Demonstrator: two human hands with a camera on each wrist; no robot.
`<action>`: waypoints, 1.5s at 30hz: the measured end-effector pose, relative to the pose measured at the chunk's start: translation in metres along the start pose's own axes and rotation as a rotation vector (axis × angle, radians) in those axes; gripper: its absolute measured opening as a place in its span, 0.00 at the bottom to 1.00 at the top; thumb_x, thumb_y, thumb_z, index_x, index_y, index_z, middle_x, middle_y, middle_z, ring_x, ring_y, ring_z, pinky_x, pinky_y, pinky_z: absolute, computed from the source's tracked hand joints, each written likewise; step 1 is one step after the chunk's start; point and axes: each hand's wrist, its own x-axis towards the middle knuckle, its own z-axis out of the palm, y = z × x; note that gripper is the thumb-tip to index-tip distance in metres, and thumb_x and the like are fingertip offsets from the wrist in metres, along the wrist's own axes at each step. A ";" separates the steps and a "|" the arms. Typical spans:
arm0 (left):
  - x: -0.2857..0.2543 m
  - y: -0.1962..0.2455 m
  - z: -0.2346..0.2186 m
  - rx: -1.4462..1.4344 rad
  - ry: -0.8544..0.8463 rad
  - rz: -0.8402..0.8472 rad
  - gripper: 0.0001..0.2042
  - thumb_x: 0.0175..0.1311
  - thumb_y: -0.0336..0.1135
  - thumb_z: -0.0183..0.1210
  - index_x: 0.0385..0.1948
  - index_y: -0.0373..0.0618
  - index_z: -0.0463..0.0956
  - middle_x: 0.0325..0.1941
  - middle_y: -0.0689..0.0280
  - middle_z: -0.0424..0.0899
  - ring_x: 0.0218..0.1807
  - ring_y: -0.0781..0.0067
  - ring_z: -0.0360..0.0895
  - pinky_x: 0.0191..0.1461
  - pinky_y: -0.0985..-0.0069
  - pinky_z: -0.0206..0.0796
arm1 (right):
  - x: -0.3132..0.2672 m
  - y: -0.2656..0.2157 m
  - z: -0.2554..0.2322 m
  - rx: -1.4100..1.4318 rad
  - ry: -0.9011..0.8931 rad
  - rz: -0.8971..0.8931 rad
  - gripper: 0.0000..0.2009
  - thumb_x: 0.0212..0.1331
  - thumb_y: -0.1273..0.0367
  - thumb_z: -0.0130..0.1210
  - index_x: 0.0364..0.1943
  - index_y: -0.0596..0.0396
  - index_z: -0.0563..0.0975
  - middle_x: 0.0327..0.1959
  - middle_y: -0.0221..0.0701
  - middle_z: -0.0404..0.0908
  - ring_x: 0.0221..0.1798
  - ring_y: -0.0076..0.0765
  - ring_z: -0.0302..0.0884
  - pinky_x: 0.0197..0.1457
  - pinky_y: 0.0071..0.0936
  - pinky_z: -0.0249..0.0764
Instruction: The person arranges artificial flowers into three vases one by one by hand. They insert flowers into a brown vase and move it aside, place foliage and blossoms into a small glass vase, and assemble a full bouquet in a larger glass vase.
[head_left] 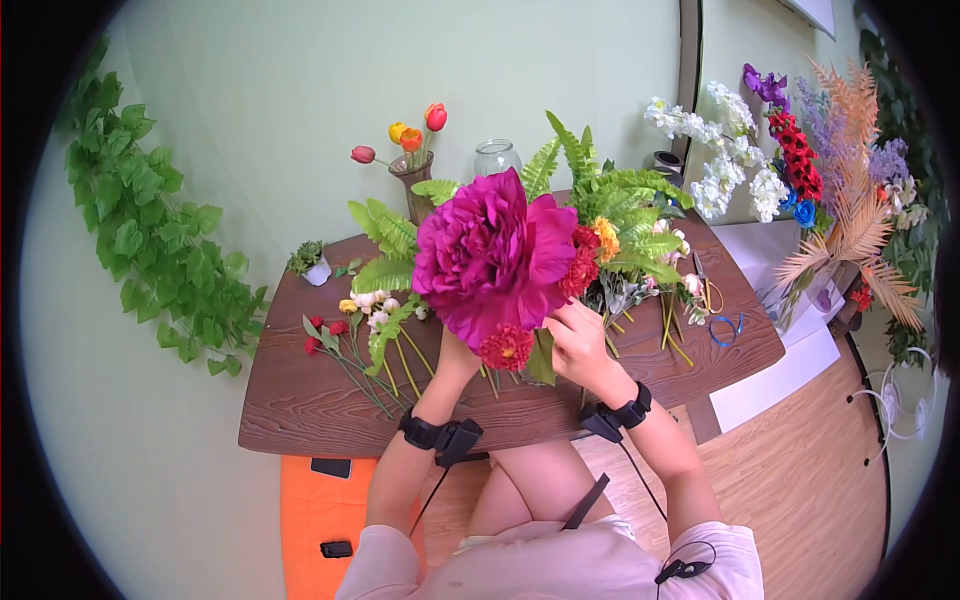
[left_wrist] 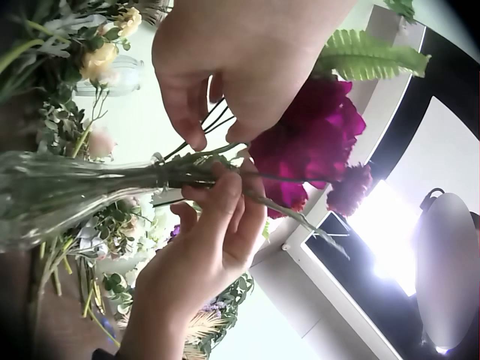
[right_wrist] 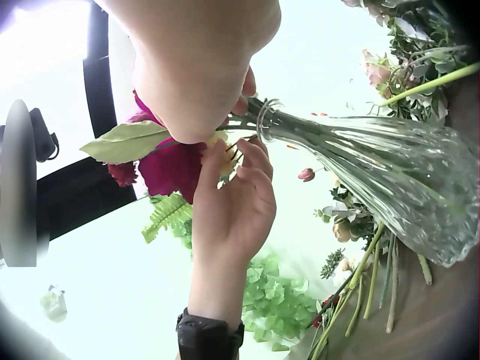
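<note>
A large magenta peony (head_left: 492,255) with smaller red flowers (head_left: 506,347) stands in front of me, its stems (left_wrist: 196,166) running into the mouth of a clear glass vase (left_wrist: 60,196). The flowers hide the vase in the head view. My left hand (left_wrist: 214,133) pinches the stems just above the vase mouth (right_wrist: 264,114). Under the peony, only part of the left hand (head_left: 460,350) shows. My right hand (head_left: 572,335) curls its fingers (left_wrist: 223,196) round the same stems at the neck, next to a broad green leaf (right_wrist: 126,142).
A brown wooden table (head_left: 300,400) carries loose fern fronds (head_left: 385,232), cut stems (head_left: 350,350), a vase of tulips (head_left: 412,160), an empty glass jar (head_left: 497,157) and blue scissors (head_left: 727,328). Tall flower bunches (head_left: 800,170) stand at the right. Ivy (head_left: 150,240) hangs at the left.
</note>
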 end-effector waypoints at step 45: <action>-0.010 0.043 0.053 -0.460 0.612 -0.234 0.16 0.55 0.28 0.55 0.46 0.37 0.69 0.45 0.57 0.76 0.47 0.63 0.73 0.51 0.70 0.61 | -0.034 0.009 0.040 0.480 -0.036 0.625 0.14 0.60 0.74 0.43 0.50 0.61 0.68 0.40 0.26 0.73 0.41 0.19 0.68 0.45 0.18 0.65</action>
